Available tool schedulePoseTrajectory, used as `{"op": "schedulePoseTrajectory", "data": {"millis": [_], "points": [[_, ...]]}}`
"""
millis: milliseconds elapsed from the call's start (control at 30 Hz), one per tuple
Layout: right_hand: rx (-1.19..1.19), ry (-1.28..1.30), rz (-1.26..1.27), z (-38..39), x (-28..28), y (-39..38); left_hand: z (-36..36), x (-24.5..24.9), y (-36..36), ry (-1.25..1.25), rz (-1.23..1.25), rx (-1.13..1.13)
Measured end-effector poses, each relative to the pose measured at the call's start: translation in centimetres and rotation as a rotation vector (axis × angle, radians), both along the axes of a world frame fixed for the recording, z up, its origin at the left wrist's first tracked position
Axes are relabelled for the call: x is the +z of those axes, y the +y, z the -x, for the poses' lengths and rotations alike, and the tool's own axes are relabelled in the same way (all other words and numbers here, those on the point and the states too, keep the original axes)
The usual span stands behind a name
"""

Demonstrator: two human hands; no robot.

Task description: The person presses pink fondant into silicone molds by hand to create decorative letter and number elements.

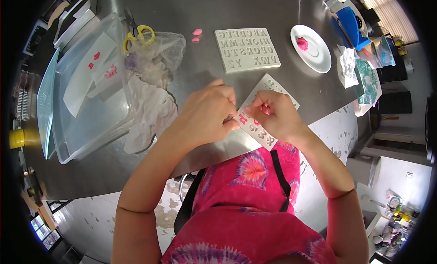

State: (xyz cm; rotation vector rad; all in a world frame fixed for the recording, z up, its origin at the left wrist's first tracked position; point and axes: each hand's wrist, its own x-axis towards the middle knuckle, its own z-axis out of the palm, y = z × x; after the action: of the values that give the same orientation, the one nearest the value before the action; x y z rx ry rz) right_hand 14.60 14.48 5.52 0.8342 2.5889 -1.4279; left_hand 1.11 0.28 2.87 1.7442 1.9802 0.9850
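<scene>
Left hand (208, 114) and right hand (278, 114) curled at a narrow mould (260, 135).
The mould overhung the metal table (268, 9) above patchy floor (336, 129), its middle hidden; the right cupped pink paste (266, 109), the left's hold indiscernible.

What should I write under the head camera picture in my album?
Left hand and right hand at a mold holding pink shapes.

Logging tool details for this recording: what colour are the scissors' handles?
The scissors' handles are yellow, best seen in the head view.
</scene>
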Motion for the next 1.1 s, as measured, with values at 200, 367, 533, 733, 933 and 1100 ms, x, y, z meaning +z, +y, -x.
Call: {"op": "schedulePoseTrajectory", "data": {"millis": [200,367,533,733,933,1100], "points": [[0.208,0.302,-0.428,-0.4,-2.1,-1.1,0.0,0.2,0.0,0.009,0.035,-0.003],[0.181,0.313,-0.399,-0.2,-1.7,-1.1,0.2,0.0,0.1,-0.007,0.007,-0.009],[0.121,0.225,-0.17,0.2,-1.4,-1.0,0.1,0.1,0.0,0.027,0.027,-0.011],[0.185,0.3,-0.426,0.3,-1.6,-0.8,0.2,0.0,0.2,0.027,-0.031,-0.002],[0.157,0.393,-0.543,0.0,-2.4,-1.6,0.1,0.2,0.1,0.033,0.036,-0.011],[0.094,0.29,-0.254,0.3,-1.6,-0.2,0.2,-0.4,0.0,-0.001,0.003,-0.004]]}}
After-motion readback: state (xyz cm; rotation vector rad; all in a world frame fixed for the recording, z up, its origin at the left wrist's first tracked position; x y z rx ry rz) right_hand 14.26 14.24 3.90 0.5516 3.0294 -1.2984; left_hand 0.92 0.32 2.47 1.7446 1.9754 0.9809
